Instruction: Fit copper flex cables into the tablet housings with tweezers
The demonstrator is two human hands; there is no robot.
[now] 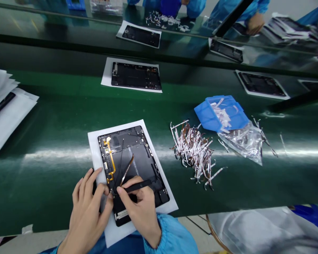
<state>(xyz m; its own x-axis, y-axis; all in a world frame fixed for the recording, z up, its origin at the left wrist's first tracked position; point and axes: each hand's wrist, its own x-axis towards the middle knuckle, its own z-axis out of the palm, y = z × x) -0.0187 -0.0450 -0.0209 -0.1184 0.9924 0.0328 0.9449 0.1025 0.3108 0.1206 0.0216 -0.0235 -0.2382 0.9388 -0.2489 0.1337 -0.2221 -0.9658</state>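
Glossy green workbench (pixel 55 123), with a band of reflected light across it. Right hand (pixel 143 208) over the near part of the work: thumb and fingers pinching slim matt-black tweezers (pixel 139 186). Thin brown-and-silver flexible strip (pixel 127 171) slanting away from the thumb tip, far end free; direct hold by tweezers or fingertips not determinable. Left hand (pixel 88 203): outer fingers spread, thumb and forefinger at the left edge of a flat black rectangular device casing (pixel 145 165); any pinch on a part not determinable. Casing lying on a white paper-like sheet (pixel 94 151), directly under both hands.

Progress, as judged: orange flexible ribbon (pixel 111 160) flat along the casing's left side, apparently seated; brown-and-silver strip not yet flat, hence apparently unfinished.

To the right, tangled heap of similar silver-and-brown strips (pixel 193 150); fresh stock or removed pieces, not determinable. Just beyond, blue plastic bin (pixel 228 111) with white scraps (pixel 222 114), and crumpled clear plastic bag (pixel 245 139) against it. Farther off, second black casing (pixel 136 76), also on white; stage of completion unclear. At far left, stacked white sheets (pixel 13 116).
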